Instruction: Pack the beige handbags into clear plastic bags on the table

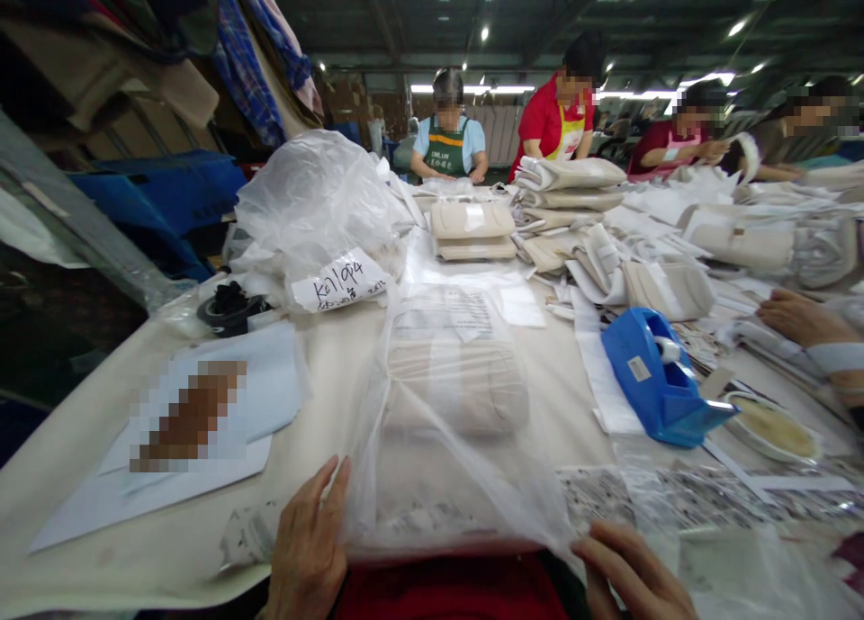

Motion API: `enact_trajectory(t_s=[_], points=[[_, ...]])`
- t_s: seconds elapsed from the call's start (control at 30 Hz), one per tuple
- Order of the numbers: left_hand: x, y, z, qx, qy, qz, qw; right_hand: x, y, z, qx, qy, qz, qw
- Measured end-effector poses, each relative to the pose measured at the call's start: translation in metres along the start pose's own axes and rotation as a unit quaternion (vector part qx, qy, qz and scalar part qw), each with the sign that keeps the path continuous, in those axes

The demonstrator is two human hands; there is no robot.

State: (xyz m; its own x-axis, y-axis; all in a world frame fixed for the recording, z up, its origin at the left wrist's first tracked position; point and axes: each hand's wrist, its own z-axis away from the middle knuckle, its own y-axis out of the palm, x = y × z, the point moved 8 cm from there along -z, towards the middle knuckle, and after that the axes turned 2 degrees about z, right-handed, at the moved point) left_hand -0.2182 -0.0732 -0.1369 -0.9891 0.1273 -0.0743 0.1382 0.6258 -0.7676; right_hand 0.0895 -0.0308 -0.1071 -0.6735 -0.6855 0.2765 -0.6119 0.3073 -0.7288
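Observation:
In front of me on the table lies a clear plastic bag (465, 476) with printed text near its far end. Inside it is a folded beige garment (455, 386) with a pale strip round its middle. My left hand (310, 543) rests by the bag's near left edge, its fingers stretched out. At the near right corner, my right hand (627, 570) has its fingers bent and pinches the plastic, which is pulled taut towards it. The thumb of that hand is hidden.
A blue tape dispenser (658, 377) and a small oval dish (773, 426) stand at right. Papers (222, 404) lie left, with a stuffed plastic sack (324, 206) behind. Folded garments (472, 229) are stacked ahead. A co-worker's hand (800, 317) reaches in from the right; several people work across the table.

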Motion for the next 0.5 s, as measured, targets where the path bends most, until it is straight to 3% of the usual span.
enact_trajectory(t_s=[0.1,0.23,0.3,0.37,0.43,0.5], points=[[-0.004,-0.001,-0.01,-0.006,0.04,0.02,0.999,0.025,0.016,-0.051,0.046,-0.06,-0.038,0.996],[-0.003,0.002,-0.015,0.001,0.083,0.058,0.995,0.059,0.072,-0.107,0.156,-0.141,-0.072,0.975],[-0.001,0.005,-0.014,0.025,0.092,0.067,0.993,0.069,0.101,-0.107,0.256,-0.159,-0.099,0.949],[0.002,0.006,-0.013,0.041,0.09,0.07,0.993,0.078,0.117,-0.092,0.35,-0.17,-0.14,0.911],[0.004,0.005,-0.011,0.043,0.084,0.071,0.993,0.083,0.116,-0.08,0.395,-0.166,-0.18,0.885],[0.004,0.005,-0.01,0.042,0.078,0.078,0.993,0.086,0.108,-0.077,0.397,-0.15,-0.203,0.882]])
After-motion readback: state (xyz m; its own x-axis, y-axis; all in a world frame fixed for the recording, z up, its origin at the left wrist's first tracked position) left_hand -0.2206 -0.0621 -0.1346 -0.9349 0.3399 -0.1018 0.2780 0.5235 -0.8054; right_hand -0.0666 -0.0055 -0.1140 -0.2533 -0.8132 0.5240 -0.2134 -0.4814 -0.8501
